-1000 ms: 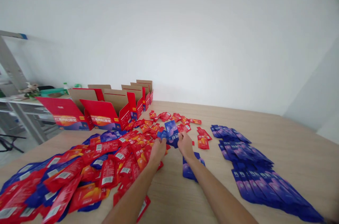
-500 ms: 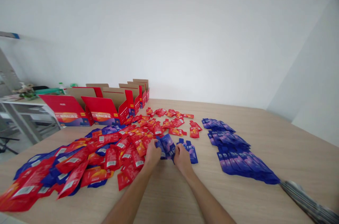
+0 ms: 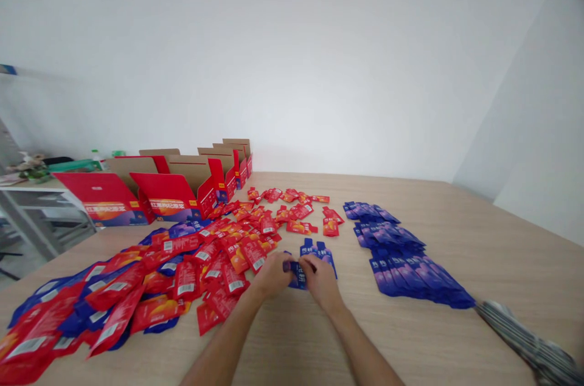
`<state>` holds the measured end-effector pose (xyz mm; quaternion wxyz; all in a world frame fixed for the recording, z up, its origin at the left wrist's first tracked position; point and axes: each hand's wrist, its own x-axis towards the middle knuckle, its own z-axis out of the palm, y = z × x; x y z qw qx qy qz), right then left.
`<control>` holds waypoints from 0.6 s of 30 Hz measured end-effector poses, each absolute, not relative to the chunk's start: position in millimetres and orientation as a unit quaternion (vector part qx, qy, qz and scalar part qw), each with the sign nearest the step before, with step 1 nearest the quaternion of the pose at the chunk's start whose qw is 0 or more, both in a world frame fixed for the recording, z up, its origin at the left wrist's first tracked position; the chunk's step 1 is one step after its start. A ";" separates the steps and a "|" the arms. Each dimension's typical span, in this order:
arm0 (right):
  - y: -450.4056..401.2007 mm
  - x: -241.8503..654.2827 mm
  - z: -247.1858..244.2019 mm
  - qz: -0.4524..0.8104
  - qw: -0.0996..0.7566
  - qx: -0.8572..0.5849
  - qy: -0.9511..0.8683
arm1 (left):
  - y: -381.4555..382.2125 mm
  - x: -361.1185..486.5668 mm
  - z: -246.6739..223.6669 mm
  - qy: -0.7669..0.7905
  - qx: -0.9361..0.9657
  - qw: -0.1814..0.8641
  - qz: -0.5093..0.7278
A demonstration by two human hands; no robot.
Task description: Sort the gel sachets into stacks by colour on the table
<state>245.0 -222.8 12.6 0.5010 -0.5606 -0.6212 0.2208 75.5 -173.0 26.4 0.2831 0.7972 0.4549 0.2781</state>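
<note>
Between my two hands is a small blue spouted pouch (image 3: 298,280) with white lettering, low over the front middle of the table. My left hand (image 3: 272,276) is closed on its left side, and my right hand (image 3: 322,281) pinches its upper right part. The fingers partly cover it, so I cannot tell whether more than one pouch is there. Just behind lie flat blue pouches (image 3: 326,254), spouts pointing away. To the left of my left hand spreads a heap of red pouches (image 3: 219,252), mixed with blue ones.
Overlapping rows of blue pouches (image 3: 410,273) lie on the right, near a bundle of grey strips (image 3: 524,337). Open red cartons (image 3: 173,197) stand at the back left. A few red pouches (image 3: 331,225) lie beyond my hands. A white wall (image 3: 347,70) rises behind the table.
My hands have come together and slightly nearer to me, with the blue pouch now mostly covered by the fingers. The view has shifted a little, moving the scene left.
</note>
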 end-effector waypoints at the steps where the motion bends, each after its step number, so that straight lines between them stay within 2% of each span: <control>1: -222.7 247.0 12.6 0.233 0.529 -0.573 -0.581 | -171.0 78.2 25.5 0.460 0.784 0.309 0.278; 4: -221.1 251.6 6.0 0.321 0.599 -0.585 -0.442 | -165.1 87.0 17.8 0.474 0.715 0.394 0.330; 8: -218.2 250.4 -8.9 0.398 0.598 -0.540 -0.439 | -164.0 101.0 2.2 0.448 0.628 0.506 0.385; 14: -215.8 255.9 -18.4 0.307 0.573 -0.596 -0.472 | -171.7 111.1 -10.1 0.452 0.641 0.508 0.356; 18: -213.7 277.8 -18.0 0.222 0.553 -0.629 -0.499 | -162.8 112.9 -16.1 0.509 0.597 0.470 0.404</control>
